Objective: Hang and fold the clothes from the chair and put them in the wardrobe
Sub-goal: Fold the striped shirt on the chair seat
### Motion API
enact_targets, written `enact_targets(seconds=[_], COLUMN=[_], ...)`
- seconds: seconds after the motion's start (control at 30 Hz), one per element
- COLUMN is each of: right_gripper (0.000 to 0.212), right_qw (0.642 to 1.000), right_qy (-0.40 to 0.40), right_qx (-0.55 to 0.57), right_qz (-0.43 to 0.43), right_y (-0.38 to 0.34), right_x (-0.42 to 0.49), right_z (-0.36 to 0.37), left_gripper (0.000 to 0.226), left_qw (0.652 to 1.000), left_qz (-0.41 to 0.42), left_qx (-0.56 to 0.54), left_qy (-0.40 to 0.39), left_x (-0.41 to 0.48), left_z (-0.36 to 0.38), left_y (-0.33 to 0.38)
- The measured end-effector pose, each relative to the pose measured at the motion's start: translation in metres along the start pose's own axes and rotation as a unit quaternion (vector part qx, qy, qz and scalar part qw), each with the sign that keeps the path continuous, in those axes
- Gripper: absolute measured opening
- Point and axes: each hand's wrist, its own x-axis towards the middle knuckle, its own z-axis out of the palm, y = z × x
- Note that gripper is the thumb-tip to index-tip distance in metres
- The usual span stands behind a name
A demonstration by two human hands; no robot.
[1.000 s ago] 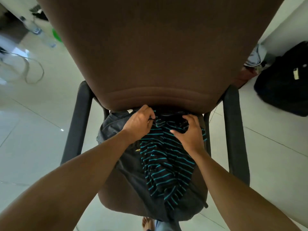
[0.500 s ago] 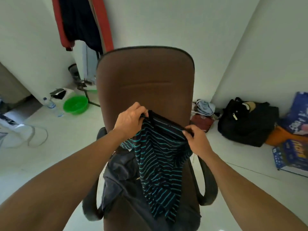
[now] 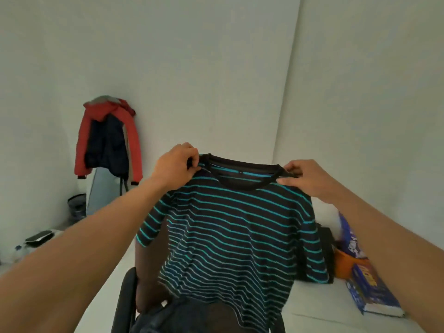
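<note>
Ideally, left hand [image 3: 176,165] and right hand [image 3: 308,179], each pinching a shoulder of the black, teal-striped cotton T-shirt [image 3: 236,227], keep it level for folding.

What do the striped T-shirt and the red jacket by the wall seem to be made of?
Striped T-shirt: thin, matte knit, probably cotton jersey; it hangs limp and ripples between the left hand and right hand pinching its shoulders. Red jacket: likely a padded synthetic shell; bulky sleeves, smooth surface, too distant to be sure.
</note>
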Motion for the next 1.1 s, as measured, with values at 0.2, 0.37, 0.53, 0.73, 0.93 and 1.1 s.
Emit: enact_targets(seconds=[0.2,0.37,0.53,0.73,0.93,1.1], right_gripper=[0.012,0.03,0.03,0.028,0.021,0.038], right_qw=[0.995,0.991,0.981,0.934,0.949,0.982], right_qy=[0.042,0.037,0.075,0.106,0.17,0.163], right_qx=[0.073,-0.102,-0.155,-0.336,-0.263,-0.012], right_qz=[-0.059,-0.077,-0.093,-0.069,0.028,0.091], right_y=[-0.081,-0.141,-0.172,-0.198,-0.201,-0.19], right_x=[-0.024,-0.035,-0.054,-0.064,-0.08,-0.094], right_z=[-0.081,-0.118,-0.14,-0.161,-0.16,-0.158], left_gripper=[0.031,0.028,0.024,0.026,0.015,0.033], left_qw=[1.0,0.999,1.0,0.991,0.973,0.943], left_qz=[0.028,0.034,0.016,-0.1,-0.189,-0.192], left_qx=[-0.009,0.006,0.022,0.07,-0.084,-0.265], left_qy=[-0.012,0.008,-0.005,-0.063,-0.098,-0.058], left_x=[0.045,0.055,0.058,0.072,0.072,0.082], left_z=[-0.095,-0.146,-0.177,-0.187,-0.179,-0.163], left_y=[0.043,0.074,0.108,0.154,0.209,0.23])
